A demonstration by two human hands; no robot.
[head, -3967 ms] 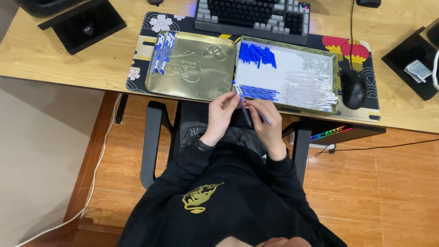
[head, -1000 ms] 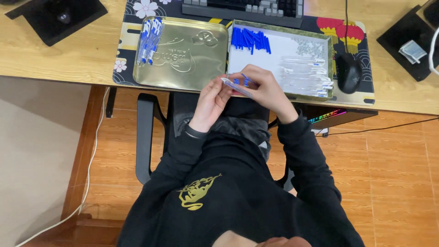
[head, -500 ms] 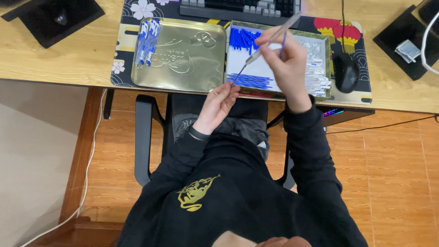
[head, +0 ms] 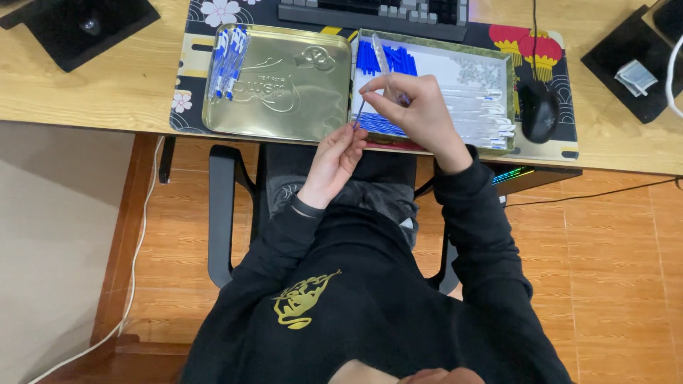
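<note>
Both hands work just in front of the desk edge, above the person's lap. Nearest, the left hand (head: pixel 333 158) has its fingertips pressed together on the lower end of a thin pen refill (head: pixel 358 114), which slants up toward the other hand. Slightly farther, the right hand (head: pixel 420 114) pinches a clear pen barrel (head: pixel 381 60) between thumb and fingers, the barrel pointing up and away over the tray behind it; whether the refill's top already sits inside the barrel cannot be told.

Beyond the hands, on a patterned desk mat (head: pixel 192 67), lies a shallow tin tray (head: pixel 506 99) with a white floor: a heap of blue caps (head: pixel 384 58) at its far left, more blue parts (head: pixel 380 124) near its front edge, and a row of clear barrels (head: pixel 484 117) on the right. Left of it and touching it, the golden embossed lid (head: pixel 284 85) lies flat, holding a small bunch of finished blue-and-white pens (head: pixel 228 60) along its left side. A black mouse (head: pixel 539 110) rests just right of the tray, and a keyboard (head: pixel 377 13) sits at the far edge.
</note>
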